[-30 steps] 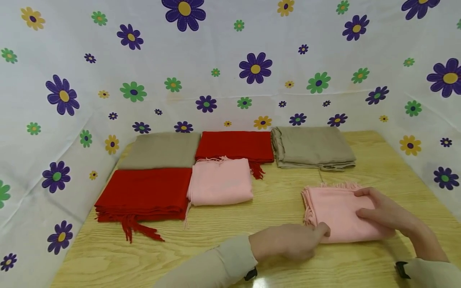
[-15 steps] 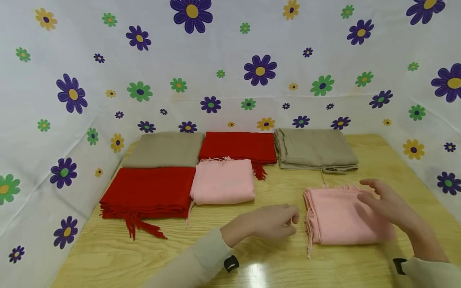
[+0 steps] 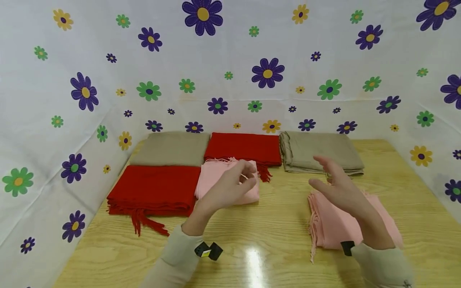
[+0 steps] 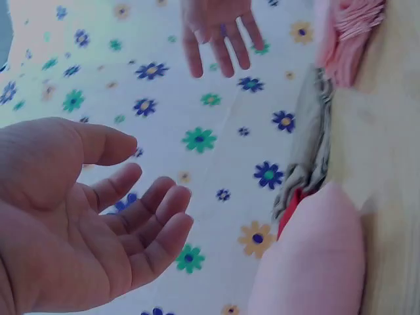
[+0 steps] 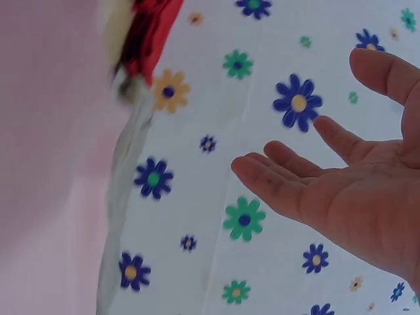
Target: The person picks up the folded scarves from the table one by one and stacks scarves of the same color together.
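My left hand is held in the air, overlapping the smaller folded pink scarf in the head view. Its fingers are loosely bent and nothing is in them, as the left wrist view shows. Above the folded pink scarf on the right, my right hand hovers with fingers spread and an empty palm. That scarf has fringe hanging along its left side, and my forearm hides part of it.
A red fringed scarf lies front left, beside the smaller pink one. Behind them stand a folded beige cloth, another red scarf and a second beige cloth. A flowered white curtain encloses the wooden table.
My left hand let go of the right pink scarf's near left corner and swung left and up. My right hand lifted off the same scarf and moved left. The head view shifted slightly.
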Demonstrator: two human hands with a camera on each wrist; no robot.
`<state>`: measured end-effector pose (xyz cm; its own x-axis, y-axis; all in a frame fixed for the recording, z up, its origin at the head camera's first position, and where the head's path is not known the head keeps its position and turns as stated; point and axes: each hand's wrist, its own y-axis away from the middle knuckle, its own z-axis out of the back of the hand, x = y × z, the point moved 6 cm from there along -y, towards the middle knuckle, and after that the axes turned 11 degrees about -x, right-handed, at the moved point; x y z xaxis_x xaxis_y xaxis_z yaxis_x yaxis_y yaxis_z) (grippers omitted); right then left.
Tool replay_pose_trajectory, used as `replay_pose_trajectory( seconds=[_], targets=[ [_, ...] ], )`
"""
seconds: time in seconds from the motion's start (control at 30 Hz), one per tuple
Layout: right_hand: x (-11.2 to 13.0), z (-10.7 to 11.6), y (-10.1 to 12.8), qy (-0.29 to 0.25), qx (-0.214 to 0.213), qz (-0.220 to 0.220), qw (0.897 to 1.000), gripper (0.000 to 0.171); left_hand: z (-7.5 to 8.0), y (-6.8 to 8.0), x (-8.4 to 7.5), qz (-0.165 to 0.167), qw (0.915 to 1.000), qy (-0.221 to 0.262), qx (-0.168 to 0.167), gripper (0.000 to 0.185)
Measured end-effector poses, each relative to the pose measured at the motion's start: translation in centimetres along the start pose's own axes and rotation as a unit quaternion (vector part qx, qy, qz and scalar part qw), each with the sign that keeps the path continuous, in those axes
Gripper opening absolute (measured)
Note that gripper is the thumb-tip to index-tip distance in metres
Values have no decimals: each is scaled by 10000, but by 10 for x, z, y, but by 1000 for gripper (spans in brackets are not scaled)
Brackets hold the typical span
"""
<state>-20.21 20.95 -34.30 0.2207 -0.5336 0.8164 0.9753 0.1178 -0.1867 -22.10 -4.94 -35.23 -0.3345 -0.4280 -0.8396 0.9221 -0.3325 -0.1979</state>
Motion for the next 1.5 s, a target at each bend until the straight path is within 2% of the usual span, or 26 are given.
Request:
replay_pose_trajectory(
  seconds=[0.13,0.27,0.37,0.53,0.73,0.93,1.17,1.5],
  targets=[
    [18,-18,-5,-295,-33,-1,9996,68,25,0,10,349,9981,127,-492,26],
    [29,-36,-10,-622,-45,-73,9980,68,39,-1,16,447,9959,287,-733,26],
    [27,-50,-15,-787,-34,-128,9968,67,46,-1,20,517,9944,340,-851,26],
    [14,-72,-20,-704,63,-233,9972,66,54,2,28,617,9925,335,-998,29],
    [13,-84,-18,-934,256,-439,9943,69,68,6,36,744,9895,362,-1187,32],
    [13,-89,-20,-974,354,-599,9928,68,75,7,46,952,9862,402,-1290,34],
    [12,-92,-21,-927,390,-691,9925,69,80,6,52,1021,9842,456,-1376,36],
    [8,-101,-26,-886,470,-669,9927,67,81,3,62,1172,9821,194,-1461,36]
  ],
)
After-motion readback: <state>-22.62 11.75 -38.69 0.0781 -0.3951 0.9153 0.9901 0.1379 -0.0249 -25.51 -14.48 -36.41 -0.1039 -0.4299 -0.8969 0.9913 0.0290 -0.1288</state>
